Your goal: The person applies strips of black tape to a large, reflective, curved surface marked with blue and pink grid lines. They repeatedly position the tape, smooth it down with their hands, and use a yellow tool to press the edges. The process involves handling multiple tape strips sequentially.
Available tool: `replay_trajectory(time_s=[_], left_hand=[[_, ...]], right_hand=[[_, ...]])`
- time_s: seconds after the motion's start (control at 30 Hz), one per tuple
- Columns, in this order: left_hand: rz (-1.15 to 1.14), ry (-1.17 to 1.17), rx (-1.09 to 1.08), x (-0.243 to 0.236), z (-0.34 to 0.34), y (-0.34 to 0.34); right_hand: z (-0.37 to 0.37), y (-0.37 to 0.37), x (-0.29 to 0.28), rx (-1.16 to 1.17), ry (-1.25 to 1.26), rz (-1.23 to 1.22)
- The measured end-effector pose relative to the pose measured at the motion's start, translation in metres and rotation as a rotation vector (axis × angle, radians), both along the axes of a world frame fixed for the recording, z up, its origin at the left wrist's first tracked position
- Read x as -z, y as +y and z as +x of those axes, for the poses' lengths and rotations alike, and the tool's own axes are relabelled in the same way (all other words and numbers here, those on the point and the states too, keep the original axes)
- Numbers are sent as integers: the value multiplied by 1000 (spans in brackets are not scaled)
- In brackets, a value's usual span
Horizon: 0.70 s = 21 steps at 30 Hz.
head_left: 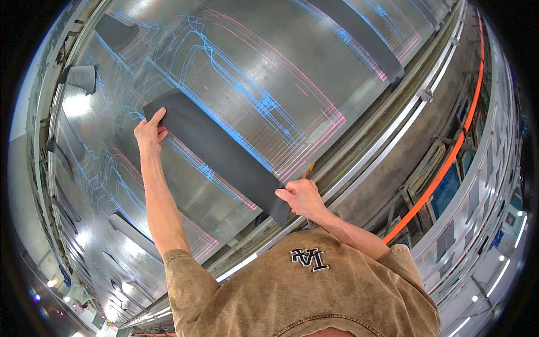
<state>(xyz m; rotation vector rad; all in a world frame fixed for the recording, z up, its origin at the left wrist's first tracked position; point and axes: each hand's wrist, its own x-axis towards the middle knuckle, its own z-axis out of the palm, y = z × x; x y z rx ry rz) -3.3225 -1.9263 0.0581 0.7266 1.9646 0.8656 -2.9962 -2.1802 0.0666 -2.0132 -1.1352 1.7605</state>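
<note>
A long dark grey fabric panel (224,151) lies slantwise over the metal table (314,62), which bears blue and pink drawn outlines. At the panel's far left corner, my left hand (150,130) pinches the edge between thumb and fingers. My right hand (303,197) grips the panel's near right edge with its fingers closed. The near end of the panel hangs past the table's edge, beside my right hand. Blue lines run close along the panel's long right side.
Another dark panel (368,42) lies at the upper right. Smaller dark pieces (116,32) lie at the far left. A metal rail (387,140) follows the table's near edge. Beyond it runs an orange strip (443,174) beside stacked frames (424,168).
</note>
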Motion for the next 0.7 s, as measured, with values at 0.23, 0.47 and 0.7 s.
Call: replay_trajectory(time_s=[0.23, 0.47, 0.7], left_hand=[[-1, 16, -30, -1, 1, 0], [1, 46, -35, 1, 2, 0], [-3, 12, -1, 2, 0, 2]], right_hand=[[0, 5, -8, 56, 59, -52], [-1, 9, -12, 80, 55, -91], [-1, 9, -12, 86, 65, -84]])
